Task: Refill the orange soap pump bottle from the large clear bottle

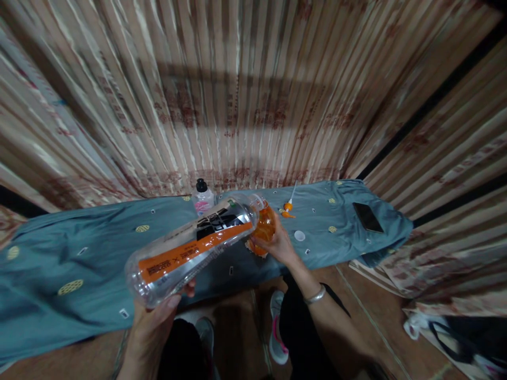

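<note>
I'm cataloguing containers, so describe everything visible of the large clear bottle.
The large bottle looks like clear, shiny plastic, with an orange, black and silver label. It slants above the blue-green cloth, base nearer the person, gripped near that end by the left hand. Its neck end meets the orange container in view; contact and contents are unclear.
</note>
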### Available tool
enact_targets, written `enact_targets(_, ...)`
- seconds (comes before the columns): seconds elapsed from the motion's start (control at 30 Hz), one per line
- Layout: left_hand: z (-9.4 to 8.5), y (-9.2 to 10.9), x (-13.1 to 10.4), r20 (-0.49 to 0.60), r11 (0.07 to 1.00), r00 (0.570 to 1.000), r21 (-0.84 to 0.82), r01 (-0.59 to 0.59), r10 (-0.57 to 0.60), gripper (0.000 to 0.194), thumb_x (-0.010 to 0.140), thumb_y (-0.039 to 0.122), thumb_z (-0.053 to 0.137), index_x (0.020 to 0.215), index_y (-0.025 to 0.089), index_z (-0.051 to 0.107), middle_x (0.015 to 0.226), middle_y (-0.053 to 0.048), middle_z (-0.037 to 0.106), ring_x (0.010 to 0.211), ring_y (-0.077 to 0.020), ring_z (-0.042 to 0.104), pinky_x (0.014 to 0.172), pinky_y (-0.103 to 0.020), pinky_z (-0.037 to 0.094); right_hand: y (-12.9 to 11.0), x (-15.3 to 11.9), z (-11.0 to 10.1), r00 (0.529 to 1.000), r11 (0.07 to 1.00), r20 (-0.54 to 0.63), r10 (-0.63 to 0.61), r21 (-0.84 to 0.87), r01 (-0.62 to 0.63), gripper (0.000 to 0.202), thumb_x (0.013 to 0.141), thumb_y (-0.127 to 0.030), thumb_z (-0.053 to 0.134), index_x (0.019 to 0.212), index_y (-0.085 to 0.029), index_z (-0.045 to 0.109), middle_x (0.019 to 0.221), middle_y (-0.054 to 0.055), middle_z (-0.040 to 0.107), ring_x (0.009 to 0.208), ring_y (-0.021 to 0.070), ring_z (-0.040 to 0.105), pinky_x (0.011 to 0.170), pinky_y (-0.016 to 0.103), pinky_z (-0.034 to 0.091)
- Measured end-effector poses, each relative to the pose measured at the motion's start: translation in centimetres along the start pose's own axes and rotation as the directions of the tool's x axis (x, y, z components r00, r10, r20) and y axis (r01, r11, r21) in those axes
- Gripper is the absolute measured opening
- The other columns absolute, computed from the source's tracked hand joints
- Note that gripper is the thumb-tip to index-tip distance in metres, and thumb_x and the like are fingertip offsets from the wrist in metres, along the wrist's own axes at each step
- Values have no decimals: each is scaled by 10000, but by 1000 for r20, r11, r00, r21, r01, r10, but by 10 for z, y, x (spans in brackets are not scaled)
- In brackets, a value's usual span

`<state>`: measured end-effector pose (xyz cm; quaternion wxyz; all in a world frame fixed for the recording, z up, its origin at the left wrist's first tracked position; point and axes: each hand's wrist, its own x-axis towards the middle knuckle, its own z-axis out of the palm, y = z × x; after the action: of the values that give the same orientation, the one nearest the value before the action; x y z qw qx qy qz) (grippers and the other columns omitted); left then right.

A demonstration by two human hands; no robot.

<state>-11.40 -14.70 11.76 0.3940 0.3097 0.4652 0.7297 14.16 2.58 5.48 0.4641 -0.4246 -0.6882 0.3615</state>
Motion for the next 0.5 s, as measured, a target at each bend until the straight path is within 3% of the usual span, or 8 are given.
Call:
enact_targets(0.1, -4, 0, 4, 10, 1000, 1000, -17, -26, 26, 479, 633, 441, 1038, 1021, 248, 835, 848, -30, 797, 685, -214, 715, 566, -298, 587, 4, 2, -2, 999, 999, 23, 42, -16, -41, 1102, 709, -345, 993, 1668, -305, 451, 1530, 92, 744, 1405, 365, 732, 1223, 556, 577)
enact_targets(0.3, -15, -4, 12, 69, 997, 996, 38, -64, 61, 525, 581, 431, 1033, 1021, 216, 842, 793, -61, 794, 645, -263, 735, 541, -351, 618, 4, 3, 1, 996, 995, -16, 83, -59, -84, 982, 672, -307, 1001, 1556, -290, 574, 1415, 76, 810, 1306, 354, 785, 1159, 528, 626)
enact_targets(0.5, -7, 4, 12, 10, 997, 997, -8, -72, 72, 493, 617, 467, 1020, 1001, 241, 809, 812, -41, 790, 631, -233, 710, 525, -317, 596, -1, 0, 5, 998, 996, -53, 35, -79, -40, 898, 700, -322, 973, 1518, -234, 615, 1364, 115, 828, 1277, 373, 803, 1146, 544, 642)
